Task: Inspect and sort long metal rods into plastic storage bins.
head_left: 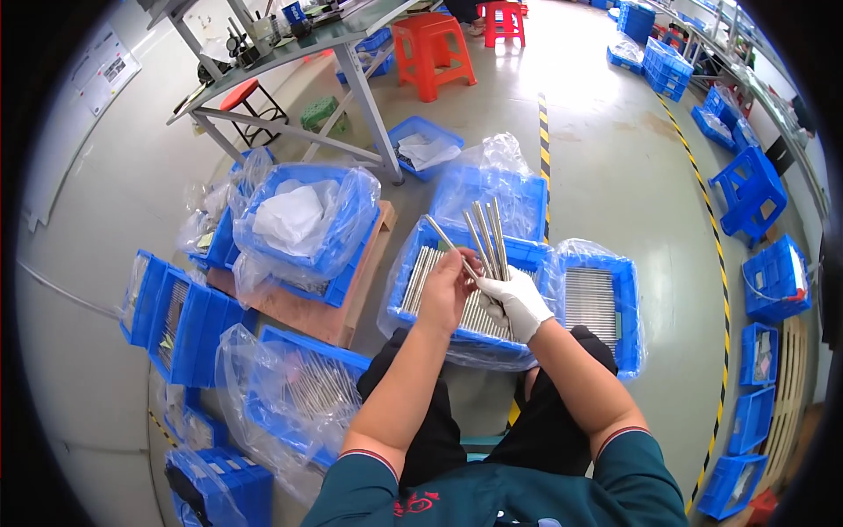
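My right hand (518, 303), in a white glove, is wrapped round several slim silver metal rods (488, 237) that stick up from the fist. Bare and just left of it, my left hand (450, 283) grips one metal rod (448, 234), which tilts up to the left; its lower end is hidden by the hands. Both hands are above a blue bin (534, 255) lined with clear plastic, where rows of similar rods (421, 277) lie side by side. A second lined blue bin (626, 307) on the right holds a neat row of rods (590, 303).
Left of my knees, a blue bin (351, 356) holds loosely piled rods. Bagged blue bins (351, 220) sit on a wooden pallet (303, 312). Ahead stand a workbench (351, 31) and a red stool (430, 53). Along the right are a blue stool (751, 189) and more bins.
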The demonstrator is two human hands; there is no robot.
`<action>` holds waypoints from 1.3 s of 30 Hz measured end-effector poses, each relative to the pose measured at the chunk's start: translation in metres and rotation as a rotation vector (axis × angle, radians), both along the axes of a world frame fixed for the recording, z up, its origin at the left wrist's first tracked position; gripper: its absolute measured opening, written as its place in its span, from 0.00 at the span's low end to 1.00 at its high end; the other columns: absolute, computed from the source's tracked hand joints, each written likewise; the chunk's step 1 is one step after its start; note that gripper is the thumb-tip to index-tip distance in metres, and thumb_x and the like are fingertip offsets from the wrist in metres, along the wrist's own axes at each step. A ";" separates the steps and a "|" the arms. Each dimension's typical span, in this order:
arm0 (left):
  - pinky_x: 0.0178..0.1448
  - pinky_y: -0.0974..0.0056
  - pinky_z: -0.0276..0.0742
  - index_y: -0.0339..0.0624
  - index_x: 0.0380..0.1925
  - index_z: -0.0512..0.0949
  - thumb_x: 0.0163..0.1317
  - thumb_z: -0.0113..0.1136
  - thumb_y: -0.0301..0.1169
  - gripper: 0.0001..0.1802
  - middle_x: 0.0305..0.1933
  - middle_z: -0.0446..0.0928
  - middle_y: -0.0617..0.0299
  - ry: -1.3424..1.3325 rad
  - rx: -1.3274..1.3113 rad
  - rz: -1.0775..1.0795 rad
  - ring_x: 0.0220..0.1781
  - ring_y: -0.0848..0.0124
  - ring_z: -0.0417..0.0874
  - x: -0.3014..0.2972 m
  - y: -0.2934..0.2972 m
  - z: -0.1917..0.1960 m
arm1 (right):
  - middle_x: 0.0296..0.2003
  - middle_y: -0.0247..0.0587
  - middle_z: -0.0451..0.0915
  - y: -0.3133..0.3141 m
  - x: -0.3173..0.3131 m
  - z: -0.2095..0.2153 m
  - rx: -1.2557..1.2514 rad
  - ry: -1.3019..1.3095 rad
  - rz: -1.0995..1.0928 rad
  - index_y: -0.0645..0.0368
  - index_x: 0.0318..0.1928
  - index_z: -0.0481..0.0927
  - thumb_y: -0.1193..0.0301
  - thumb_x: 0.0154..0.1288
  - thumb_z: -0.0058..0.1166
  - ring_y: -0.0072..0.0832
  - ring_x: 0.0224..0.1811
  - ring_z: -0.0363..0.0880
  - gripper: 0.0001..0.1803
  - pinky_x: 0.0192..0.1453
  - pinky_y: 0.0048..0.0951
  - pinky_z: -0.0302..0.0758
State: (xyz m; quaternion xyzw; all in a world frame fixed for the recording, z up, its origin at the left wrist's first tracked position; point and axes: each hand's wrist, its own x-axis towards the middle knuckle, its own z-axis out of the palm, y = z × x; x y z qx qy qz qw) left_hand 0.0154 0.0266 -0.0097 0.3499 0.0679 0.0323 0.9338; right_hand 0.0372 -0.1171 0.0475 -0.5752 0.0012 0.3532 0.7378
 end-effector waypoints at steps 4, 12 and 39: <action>0.45 0.68 0.71 0.43 0.39 0.75 0.69 0.48 0.41 0.14 0.37 0.76 0.65 0.013 0.050 0.029 0.39 0.75 0.76 -0.003 -0.022 0.002 | 0.18 0.31 0.72 0.002 0.003 -0.003 -0.017 0.009 -0.052 0.57 0.32 0.72 0.67 0.59 0.54 0.15 0.11 0.65 0.08 0.12 0.18 0.56; 0.35 0.70 0.69 0.41 0.32 0.71 0.71 0.42 0.40 0.16 0.29 0.72 0.63 0.028 0.554 0.273 0.29 0.76 0.72 -0.003 -0.023 -0.001 | 0.22 0.34 0.76 0.005 0.013 -0.020 -0.079 -0.145 -0.157 0.59 0.37 0.74 0.65 0.61 0.55 0.20 0.18 0.72 0.11 0.20 0.22 0.69; 0.45 0.64 0.76 0.42 0.29 0.72 0.69 0.46 0.42 0.17 0.38 0.76 0.58 0.227 0.280 -0.374 0.40 0.68 0.79 -0.030 -0.012 0.025 | 0.10 0.27 0.63 -0.083 0.108 -0.028 0.070 -0.121 -0.562 0.57 0.23 0.72 0.65 0.58 0.60 0.16 0.07 0.57 0.13 0.10 0.20 0.51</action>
